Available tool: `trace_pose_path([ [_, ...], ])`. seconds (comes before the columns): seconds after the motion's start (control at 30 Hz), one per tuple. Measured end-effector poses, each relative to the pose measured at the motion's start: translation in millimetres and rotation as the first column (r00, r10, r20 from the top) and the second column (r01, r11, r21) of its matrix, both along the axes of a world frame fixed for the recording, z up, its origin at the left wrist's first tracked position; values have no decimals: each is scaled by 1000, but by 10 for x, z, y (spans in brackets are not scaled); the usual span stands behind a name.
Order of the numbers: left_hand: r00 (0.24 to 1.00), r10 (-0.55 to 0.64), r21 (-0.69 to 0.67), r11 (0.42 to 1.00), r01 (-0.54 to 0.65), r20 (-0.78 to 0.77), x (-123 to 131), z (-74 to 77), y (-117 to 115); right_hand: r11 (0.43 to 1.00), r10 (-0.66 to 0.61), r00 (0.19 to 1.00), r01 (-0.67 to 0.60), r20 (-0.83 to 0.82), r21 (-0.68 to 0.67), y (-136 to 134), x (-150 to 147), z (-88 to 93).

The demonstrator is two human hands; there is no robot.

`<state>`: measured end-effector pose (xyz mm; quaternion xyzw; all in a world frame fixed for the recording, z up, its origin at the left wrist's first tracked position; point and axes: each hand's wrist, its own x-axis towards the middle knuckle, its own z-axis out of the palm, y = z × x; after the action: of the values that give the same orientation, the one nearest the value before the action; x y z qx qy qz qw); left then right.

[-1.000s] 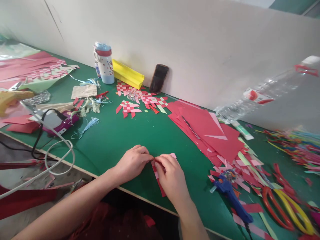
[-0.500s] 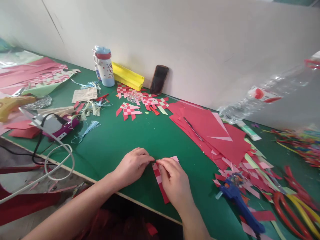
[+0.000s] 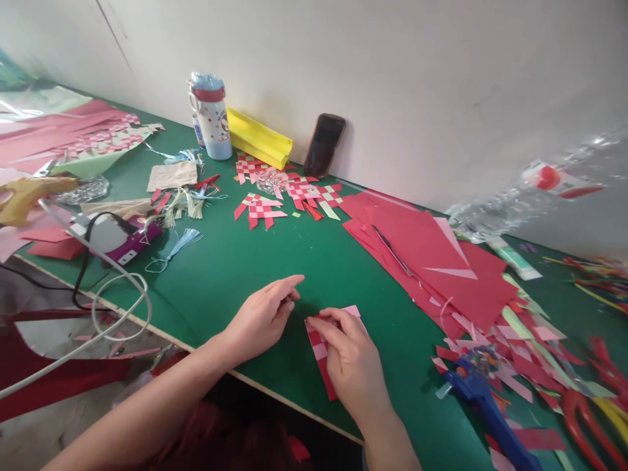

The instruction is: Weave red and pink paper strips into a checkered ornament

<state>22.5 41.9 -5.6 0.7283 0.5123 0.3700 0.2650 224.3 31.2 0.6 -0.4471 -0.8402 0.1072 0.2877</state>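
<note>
My right hand (image 3: 350, 347) pinches a piece of red and pink woven paper (image 3: 320, 352) near its upper left end, the thumb and fingers covering much of it. The paper lies on or just above the green table top, and its checked strip shows along the left side. To its left, my left hand (image 3: 265, 314) is held apart from the paper, index finger stretched out and the other fingers loosely bent. Nothing shows in that hand. Farther back lies a small woven red and pink paper piece (image 3: 260, 209) with loose strip ends.
Red paper sheets (image 3: 432, 261) with a pen on them lie right, before a clear plastic bottle (image 3: 505, 208). Nearer are a blue glue gun (image 3: 483, 405) and red-handled scissors (image 3: 581, 425). A phone (image 3: 324, 145) leans on the wall. Cables (image 3: 142, 294) hang over the left edge.
My left hand has drawn away from the paper, its index finger straightening. My right hand still pinches the paper. The whole view has shifted slightly.
</note>
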Motion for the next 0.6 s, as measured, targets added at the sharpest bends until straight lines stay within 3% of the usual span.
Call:
trace_pose_path([
  [0.43,999,-23,-21,1000,22,-33,17,15,6,998,16,998,-20,68,59,25,-18,-20],
  [0.6,999,-15,-11,1000,15,-36,10,-4,-4,1000,5,1000,-5,12,-16,21,-1,-24],
])
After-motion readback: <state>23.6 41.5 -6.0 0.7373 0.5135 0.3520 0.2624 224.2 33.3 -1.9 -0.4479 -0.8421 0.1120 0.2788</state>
